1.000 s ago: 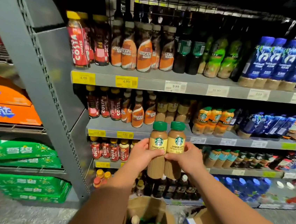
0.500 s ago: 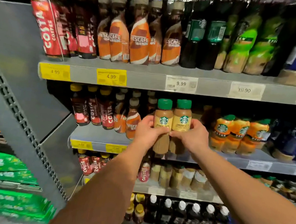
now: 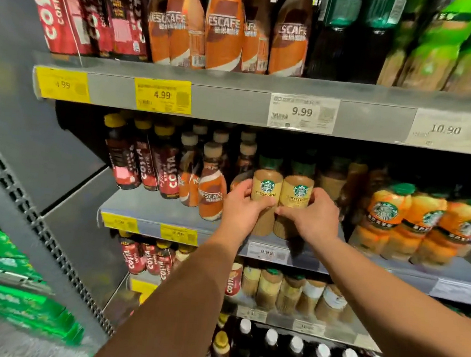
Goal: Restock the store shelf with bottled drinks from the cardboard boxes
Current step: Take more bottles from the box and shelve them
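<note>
Two in hand, both Starbucks cheese latte, green-capped, upright, side by side and touching: left latte bottle (image 3: pixel 267 186), right latte bottle (image 3: pixel 296 195). Both at the front of the middle shelf (image 3: pixel 149 208), between the Nescafé bottles (image 3: pixel 210 197) and the orange Starbucks bottles (image 3: pixel 385 220). Bases low by the shelf's front edge; resting on the board or just above it, cannot tell. More brown bottles of the same kind behind, too dim to count.

Around the left latte bottle, the left hand (image 3: pixel 239 210), thumb across the label front, fingers curled behind. Around the right latte bottle, the right hand (image 3: pixel 313 215), clasped likewise, thumb at the label's lower edge.

Counted on the same shelf: three yellow-capped Costa bottles (image 3: pixel 168 171), at least five Nescafé, three orange Starbucks. Along the upper shelf (image 3: pixel 230 102) edge: two yellow tags (image 3: pixel 161 95), both 4.99, and two white tags (image 3: pixel 302 112), 9.99 and 10.90. In the lowest row, six dark white-capped bottles (image 3: pixel 295 356). Green cartons (image 3: pixel 6 296) stacked at far left.
</note>
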